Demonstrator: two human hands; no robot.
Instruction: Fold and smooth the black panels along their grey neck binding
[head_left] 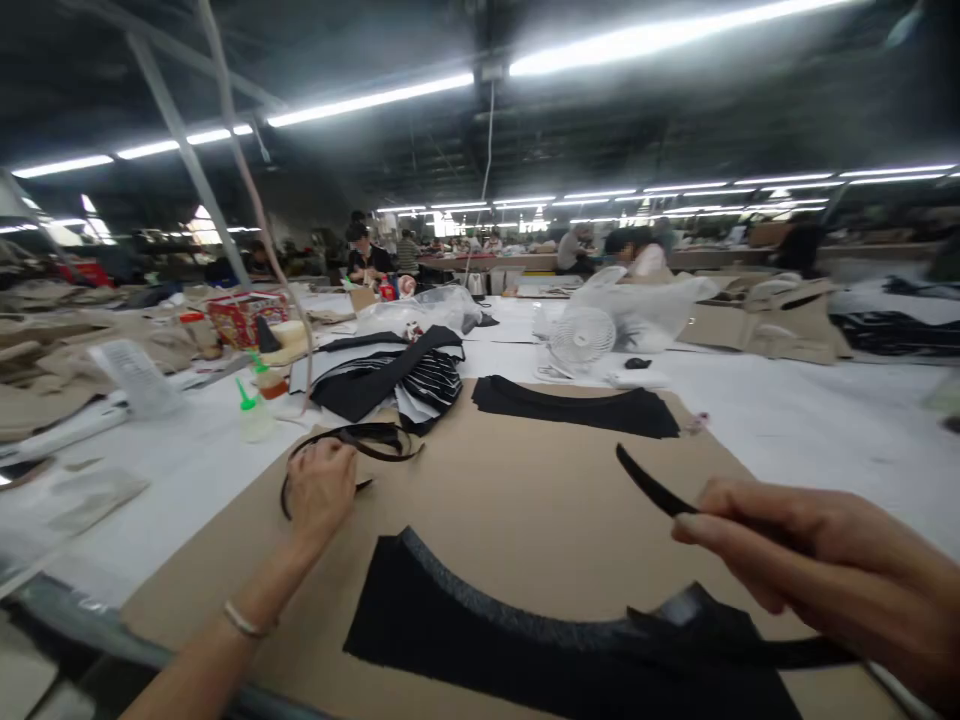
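My right hand [817, 560] pinches a narrow black strip [651, 482] between thumb and fingers. Its short end sticks out to the left, and more of the strip hangs below the hand. On the left, my left hand [324, 485] has its fingers curled down around a loose coil of dark strip [382, 455]; the fingertips are partly hidden. Between and below the hands lies a large curved black fabric piece [480, 640], with a greyish band along its inner curve. A dark strip end with a shiny patch rests over its right part.
Beige board [525, 480] covers the near white table. Stacked curved black pieces [577, 408] lie at its far edge. Behind the coil is a pile of black and striped fabric [397, 380]. Green-capped bottles [256, 415] and a small white fan [581, 340] stand around. Other people sit farther back.
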